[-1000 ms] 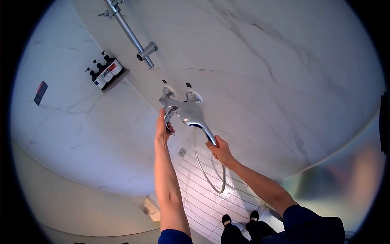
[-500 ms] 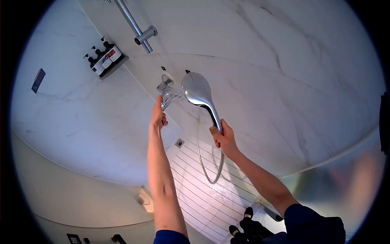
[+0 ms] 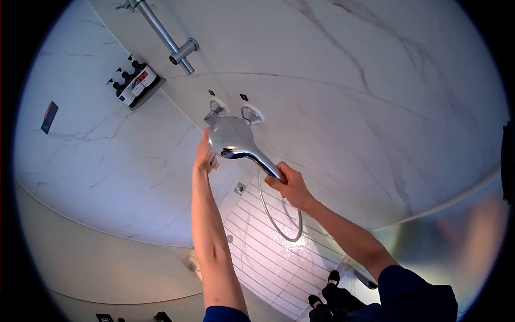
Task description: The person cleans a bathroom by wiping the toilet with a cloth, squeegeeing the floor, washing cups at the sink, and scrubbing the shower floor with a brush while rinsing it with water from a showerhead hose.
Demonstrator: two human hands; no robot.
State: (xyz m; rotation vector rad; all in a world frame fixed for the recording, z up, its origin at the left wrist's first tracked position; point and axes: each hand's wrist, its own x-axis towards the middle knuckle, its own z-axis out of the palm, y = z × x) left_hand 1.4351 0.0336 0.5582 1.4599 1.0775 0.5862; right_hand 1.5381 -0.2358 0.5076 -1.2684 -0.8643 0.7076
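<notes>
Shower head held close over the wall fittings

At far left, a small dark sign [image 3: 50,117] is on the marbled wall. Next come three pump bottles [image 3: 131,87] on a corner shelf [image 3: 147,95], then a slanting chrome bar [image 3: 163,36] above.

The left hand [image 3: 203,154] reaches up beside a chrome mixer tap [image 3: 214,110]; its fingers are partly hidden, so I cannot tell whether they are closed on anything. The shower head [image 3: 232,135] covers much of the tap, its smooth back towards the viewer and its face towards the wall. Whether water is running does not show.

To the right, a second wall fitting [image 3: 251,115] stands clear. The right hand [image 3: 289,184] is wrapped round the lower handle, with the hose [image 3: 292,239] looping below over the striped floor [image 3: 257,241].

To handle this well, I would judge, a firm wrist matters: a small gap between the chrome surfaces avoids knocks, a slight tilt would uncover the left fingers, and a slack hose won't tug. The floor's shine suggests wetness, so steady footing helps.
</notes>
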